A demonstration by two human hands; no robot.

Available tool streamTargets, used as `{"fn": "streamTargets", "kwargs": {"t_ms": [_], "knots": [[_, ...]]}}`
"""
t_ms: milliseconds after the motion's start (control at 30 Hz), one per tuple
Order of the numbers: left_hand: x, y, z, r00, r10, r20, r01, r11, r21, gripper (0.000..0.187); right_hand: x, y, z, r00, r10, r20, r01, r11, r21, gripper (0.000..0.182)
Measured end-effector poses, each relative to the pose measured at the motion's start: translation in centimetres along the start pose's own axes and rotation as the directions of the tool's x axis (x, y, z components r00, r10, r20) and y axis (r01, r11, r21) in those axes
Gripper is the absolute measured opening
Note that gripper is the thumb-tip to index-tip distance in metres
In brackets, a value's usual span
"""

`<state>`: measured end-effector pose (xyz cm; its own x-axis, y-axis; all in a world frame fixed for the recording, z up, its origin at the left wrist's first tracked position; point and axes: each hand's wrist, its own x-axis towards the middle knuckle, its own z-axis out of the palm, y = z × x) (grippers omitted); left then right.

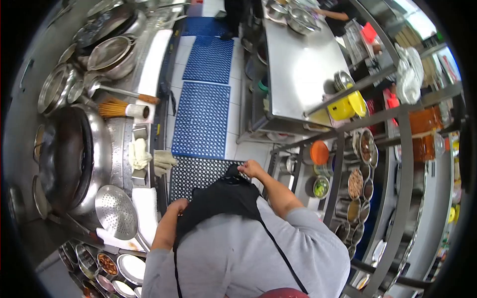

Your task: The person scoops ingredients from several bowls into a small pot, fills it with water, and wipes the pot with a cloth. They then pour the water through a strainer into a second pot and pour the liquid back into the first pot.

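A black apron (218,202) hangs over the front of the person's grey shirt. My right hand (251,169) is closed on the apron's upper right edge, pinching dark cloth. At the apron's left side, my left hand (178,206) has its fingers curled against the cloth; what it holds, if anything, is hidden. Left of the hands, a pale cloth (165,161) hangs at the counter edge beside a white cloth (139,154). A perforated skimmer (117,211) lies near the left forearm.
Large woks (64,159) and a bamboo brush (119,109) occupy the left stove. Blue mats (201,119) cover the aisle floor. A steel table (303,69) and a rack (343,164) with food containers stand right. Another person (233,17) is at the far end.
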<state>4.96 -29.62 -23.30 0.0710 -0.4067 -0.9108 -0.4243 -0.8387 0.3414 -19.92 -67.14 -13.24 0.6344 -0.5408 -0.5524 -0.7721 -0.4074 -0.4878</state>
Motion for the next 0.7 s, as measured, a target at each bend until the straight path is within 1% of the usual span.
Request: {"fn": "streamTargets", "kwargs": {"t_ms": [33,67,100,133,167,200,233,267,300,333,367,400,433,467,500,533,600,633,700], "knots": [[1.8,-1.7,0.7,0.996,0.037,-0.079,-0.039,0.999,-0.027,0.036,0.5,0.9,0.8,0.995,-0.081,-0.049,0.080,0.996,-0.024,0.049],[0.7,-1.1,0.2,0.999,0.037,-0.033,-0.036,0.999,0.026,0.035,0.5,1.4,1.2,0.997,-0.065,-0.037,0.064,0.998,-0.025,0.045],[-1.2,1.3,-0.5,0.999,0.039,0.016,-0.040,0.996,0.078,0.034,0.5,1.7,1.4,0.999,-0.046,-0.026,0.046,0.999,-0.030,0.041],[-3.3,3.9,-1.6,0.997,0.042,0.063,-0.050,0.990,0.131,0.034,0.4,1.1,1.2,0.999,0.020,0.050,-0.021,1.000,0.017,0.038],[-4.3,4.6,-1.9,0.998,0.035,0.046,-0.037,0.998,0.051,0.035,0.0,0.4,1.0,0.988,0.084,0.133,-0.092,0.994,0.055,0.037],[-2.9,4.2,-1.5,0.994,0.107,-0.008,-0.105,0.986,0.130,0.034,0.0,-0.4,1.1,0.965,0.144,0.217,-0.166,0.982,0.085,0.035],[-1.2,4.4,-1.3,0.982,0.182,-0.055,-0.166,0.963,0.213,0.033,0.1,-1.5,1.5,0.986,0.016,0.165,-0.023,0.999,0.044,0.034],[0.1,4.1,-1.1,0.962,0.255,-0.096,-0.216,0.928,0.303,0.032,0.7,-2.9,2.4,0.986,-0.118,0.118,0.119,0.993,0.001,0.032],[0.1,5.4,-1.7,0.959,0.276,-0.067,-0.237,0.907,0.349,0.030,-0.6,-8.2,0.4,0.972,-0.153,0.178,0.150,0.988,0.029,0.034],[0.1,7.6,-2.8,0.955,0.294,-0.035,-0.258,0.883,0.392,0.028,-1.5,-13.0,-0.2,0.957,-0.238,0.165,0.237,0.971,0.024,0.036],[0.2,9.4,-3.6,0.945,0.326,-0.018,-0.282,0.843,0.459,0.027,-3.2,-18.7,-1.5,0.910,-0.383,0.159,0.363,0.921,0.140,0.040],[0.3,11.2,-4.4,0.934,0.357,-0.001,-0.304,0.797,0.522,0.027,-4.4,-23.3,-1.8,0.819,-0.547,0.174,0.475,0.816,0.328,0.044],[-0.2,13.5,-5.1,0.921,0.389,-0.010,-0.317,0.764,0.562,0.027,-5.7,-27.6,-1.8,0.670,-0.722,0.174,0.549,0.639,0.539,0.049],[-0.9,15.4,-5.6,0.907,0.419,-0.047,-0.325,0.766,0.555,0.028,-7.9,-31.5,-2.2,0.509,-0.843,0.175,0.423,0.422,0.802,0.053],[-1.9,17.6,-6.3,0.890,0.447,-0.090,-0.333,0.772,0.541,0.028,-9.8,-34.7,-3.1,0.413,-0.867,0.278,0.242,0.399,0.885,0.060],[-3.3,19.6,-7.1,0.874,0.466,-0.138,-0.341,0.790,0.510,0.029,-10.6,-36.0,-2.4,0.362,-0.857,0.366,0.120,0.432,0.894,0.061],[-4.5,21.9,-7.8,0.840,0.499,-0.212,-0.367,0.812,0.453,0.029,-11.6,-37.6,-0.7,0.237,-0.825,0.514,-0.111,0.502,0.858,0.065],[-5.3,23.0,-8.1,0.820,0.520,-0.238,-0.393,0.815,0.427,0.030,-10.3,-36.1,1.6,0.204,-0.844,0.496,-0.030,0.501,0.865,0.069],[-4.8,23.0,-7.4,0.803,0.559,-0.208,-0.468,0.807,0.361,0.031,-9.9,-34.7,0.9,0.195,-0.810,0.553,-0.173,0.527,0.832,0.070]]}}
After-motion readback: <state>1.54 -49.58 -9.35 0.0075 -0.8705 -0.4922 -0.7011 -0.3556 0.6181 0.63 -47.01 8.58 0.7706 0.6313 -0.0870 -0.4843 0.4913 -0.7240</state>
